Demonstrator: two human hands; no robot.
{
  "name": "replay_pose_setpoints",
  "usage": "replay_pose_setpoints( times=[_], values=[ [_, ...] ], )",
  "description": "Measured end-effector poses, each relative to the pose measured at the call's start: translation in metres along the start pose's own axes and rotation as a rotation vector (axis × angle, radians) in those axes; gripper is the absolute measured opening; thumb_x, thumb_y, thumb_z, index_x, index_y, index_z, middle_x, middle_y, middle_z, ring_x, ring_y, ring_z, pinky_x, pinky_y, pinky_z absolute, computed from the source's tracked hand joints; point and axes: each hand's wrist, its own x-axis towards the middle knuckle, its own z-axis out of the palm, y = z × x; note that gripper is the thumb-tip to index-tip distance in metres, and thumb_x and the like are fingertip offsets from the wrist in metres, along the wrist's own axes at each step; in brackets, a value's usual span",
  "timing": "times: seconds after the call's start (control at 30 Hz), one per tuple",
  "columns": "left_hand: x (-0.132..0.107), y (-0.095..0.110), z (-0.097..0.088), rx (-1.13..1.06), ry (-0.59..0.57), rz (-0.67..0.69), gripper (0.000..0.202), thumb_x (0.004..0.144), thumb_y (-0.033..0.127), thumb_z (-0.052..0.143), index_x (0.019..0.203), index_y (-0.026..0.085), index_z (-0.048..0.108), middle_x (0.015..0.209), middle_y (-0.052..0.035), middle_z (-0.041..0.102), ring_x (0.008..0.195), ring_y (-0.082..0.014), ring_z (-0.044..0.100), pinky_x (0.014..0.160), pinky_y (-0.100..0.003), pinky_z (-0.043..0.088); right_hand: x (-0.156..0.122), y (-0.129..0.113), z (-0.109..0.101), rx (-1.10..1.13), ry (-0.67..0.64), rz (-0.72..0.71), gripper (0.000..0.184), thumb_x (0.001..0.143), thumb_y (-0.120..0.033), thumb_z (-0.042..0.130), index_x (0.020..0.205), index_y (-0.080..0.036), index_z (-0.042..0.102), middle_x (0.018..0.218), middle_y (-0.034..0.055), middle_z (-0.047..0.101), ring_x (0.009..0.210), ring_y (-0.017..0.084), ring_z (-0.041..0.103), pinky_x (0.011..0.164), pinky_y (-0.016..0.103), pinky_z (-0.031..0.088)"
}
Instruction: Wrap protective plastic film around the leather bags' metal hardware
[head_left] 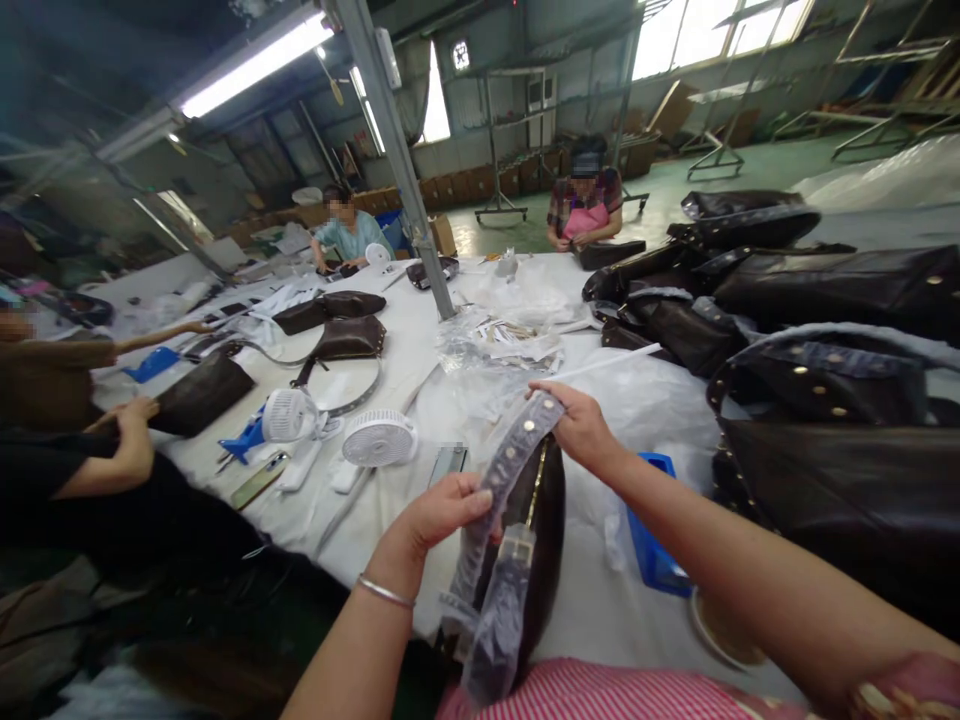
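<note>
A dark brown leather handbag (551, 510) stands on the table edge against my apron, its brass zipper facing up. Its studded strap (517, 452) is wrapped in clear plastic film and arches above the bag. My left hand (450, 510) grips the strap at its middle, thumb on top. Higher up, my right hand (576, 420) pinches the strap near its far end, beside round metal studs. A buckle piece (517, 545) under more plastic film (499, 625) hangs at the near side of the bag.
Dark handbags (840, 470) are piled at the right. A blue tray (656, 530) sits by my right forearm. White fans (380, 438) and a phone (448, 465) lie left. A metal post (409, 160) rises mid-table; co-workers (112, 450) sit around.
</note>
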Motion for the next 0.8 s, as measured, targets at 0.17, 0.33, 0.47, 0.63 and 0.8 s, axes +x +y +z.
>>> replay_pose_setpoints(
  times=[0.17, 0.33, 0.47, 0.63, 0.8],
  values=[
    [-0.051, -0.032, -0.018, -0.013, 0.055, -0.07, 0.053, 0.064, 0.062, 0.08, 0.075, 0.012, 0.065, 0.059, -0.0064, 0.068, 0.05, -0.0164, 0.062, 0.048, -0.024, 0.046, 0.021, 0.013, -0.027, 0.048, 0.169, 0.18, 0.037, 0.081, -0.026, 0.053, 0.111, -0.018, 0.073, 0.101, 0.0064, 0.077, 0.095, 0.025, 0.07, 0.09, 0.042, 0.054],
    [-0.068, -0.009, -0.022, -0.003, 0.269, -0.016, 0.042, 0.071, 0.05, 0.081, 0.074, 0.012, 0.063, 0.06, -0.0023, 0.067, 0.049, -0.0106, 0.06, 0.05, -0.02, 0.047, 0.024, 0.004, -0.032, -0.096, 0.18, 0.139, 0.047, 0.076, -0.025, 0.06, 0.121, -0.017, 0.067, 0.122, 0.0121, 0.07, 0.117, 0.031, 0.061, 0.104, 0.052, 0.044],
    [-0.05, 0.028, -0.014, 0.0, 0.453, 0.084, 0.034, 0.077, 0.044, 0.079, 0.079, 0.013, 0.065, 0.066, -0.0012, 0.069, 0.055, -0.0104, 0.063, 0.058, -0.022, 0.053, -0.001, -0.042, -0.022, -0.242, 0.267, -0.113, 0.058, 0.077, -0.027, 0.067, 0.133, -0.017, 0.057, 0.141, 0.0167, 0.055, 0.134, 0.034, 0.046, 0.108, 0.053, 0.041],
    [-0.019, 0.067, 0.017, -0.033, 0.458, 0.174, 0.035, 0.078, 0.046, 0.077, 0.086, 0.013, 0.067, 0.071, -0.0012, 0.07, 0.057, -0.0109, 0.064, 0.057, -0.022, 0.053, -0.039, -0.091, 0.013, 0.255, -0.227, 0.189, 0.032, 0.091, -0.047, 0.059, 0.101, -0.018, 0.07, 0.097, 0.0074, 0.072, 0.088, 0.022, 0.067, 0.083, 0.037, 0.055],
    [0.003, 0.067, 0.049, -0.092, 0.224, 0.181, 0.042, 0.073, 0.049, 0.081, 0.088, 0.013, 0.065, 0.077, -0.0044, 0.072, 0.063, -0.0154, 0.069, 0.062, -0.026, 0.055, -0.027, -0.098, 0.031, 0.751, -0.176, 0.549, 0.037, 0.09, -0.05, 0.061, 0.094, -0.015, 0.07, 0.076, 0.0055, 0.072, 0.061, 0.017, 0.066, 0.057, 0.028, 0.055]
  ],
)
